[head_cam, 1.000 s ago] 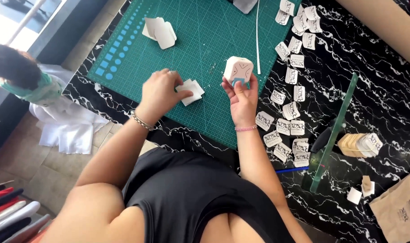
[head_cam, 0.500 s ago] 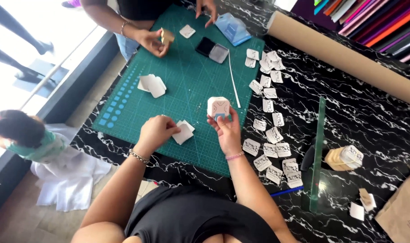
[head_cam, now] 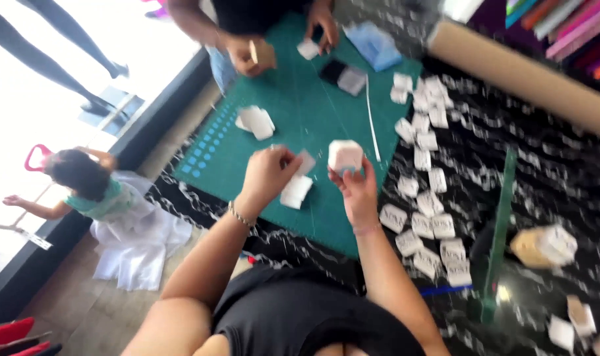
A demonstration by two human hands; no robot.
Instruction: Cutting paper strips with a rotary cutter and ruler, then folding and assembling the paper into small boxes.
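Small white rectangular labels lie in rows on the black marbled table right of the green mat

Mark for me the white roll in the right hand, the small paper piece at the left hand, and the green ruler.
white roll (head_cam: pixel 345 155), head view, middle of its pale top face.
paper piece (head_cam: pixel 306 162), head view, its flat middle beside the left fingers.
green ruler (head_cam: pixel 502 217), head view, midway along the strip.

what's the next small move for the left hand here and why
Probably bring the small white piece in the left hand across to the white stack that the right hand holds up over the green cutting mat; the two sit close together but apart.
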